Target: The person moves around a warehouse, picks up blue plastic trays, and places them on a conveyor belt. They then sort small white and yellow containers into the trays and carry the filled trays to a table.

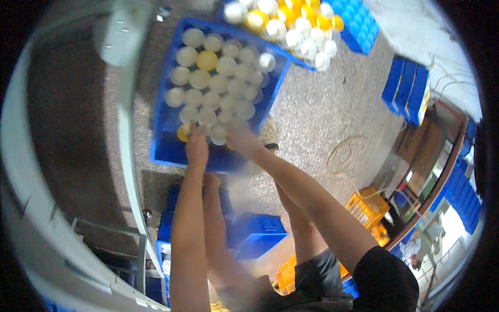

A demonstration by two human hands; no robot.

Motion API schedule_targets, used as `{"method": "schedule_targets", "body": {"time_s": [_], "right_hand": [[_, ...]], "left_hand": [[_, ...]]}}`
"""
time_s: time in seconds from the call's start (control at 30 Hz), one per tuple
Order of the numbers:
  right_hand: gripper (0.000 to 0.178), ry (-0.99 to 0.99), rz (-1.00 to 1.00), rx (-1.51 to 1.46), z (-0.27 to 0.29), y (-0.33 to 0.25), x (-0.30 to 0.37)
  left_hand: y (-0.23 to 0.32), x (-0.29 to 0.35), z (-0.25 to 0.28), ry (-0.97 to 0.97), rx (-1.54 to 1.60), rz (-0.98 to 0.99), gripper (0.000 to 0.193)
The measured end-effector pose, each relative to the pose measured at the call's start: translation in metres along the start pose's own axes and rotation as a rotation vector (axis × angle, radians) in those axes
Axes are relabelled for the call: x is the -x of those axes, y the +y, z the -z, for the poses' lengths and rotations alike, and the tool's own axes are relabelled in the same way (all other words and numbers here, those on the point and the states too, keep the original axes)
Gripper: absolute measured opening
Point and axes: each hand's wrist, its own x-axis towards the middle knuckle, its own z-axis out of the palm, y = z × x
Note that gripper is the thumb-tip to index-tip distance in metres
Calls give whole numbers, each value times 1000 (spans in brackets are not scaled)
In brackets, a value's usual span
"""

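Note:
A blue crate (171,153) on the floor in front of me holds many round, ball-like white pieces (226,66) and a few yellow ones (207,61), in a rough layer. My left hand (196,146) reaches into its near part, fingers stretched toward the nearest white pieces, with a yellow piece (183,133) just to its left. My right hand (240,136) is close by on the right, beside the near white pieces. Motion smears its fingers, so whether it grips one of them is hidden.
Another blue crate heaped with white and yellow pieces (306,39) stands at the far right, next to a light-blue knobbed stack (358,23). Blue crates (405,88) and orange baskets (366,205) are to the right. A metal frame (126,130) runs along the left. A blue bin (260,231) stands between my legs.

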Motion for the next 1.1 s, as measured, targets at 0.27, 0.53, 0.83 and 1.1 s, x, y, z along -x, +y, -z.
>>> {"method": "schedule_targets", "body": {"time_s": [0.27, 0.53, 0.83, 1.1], "right_hand": [[22, 281, 223, -173, 296, -310, 112], [30, 594, 1206, 129, 364, -685, 5], [23, 460, 1192, 894, 323, -807, -149], [20, 254, 1333, 655, 398, -778, -48]], "left_hand": [[66, 165, 151, 122, 372, -149, 29], [44, 325, 229, 489, 466, 310, 18], [26, 446, 208, 662, 932, 709, 17], [91, 442, 159, 681, 936, 1017, 20]]}}
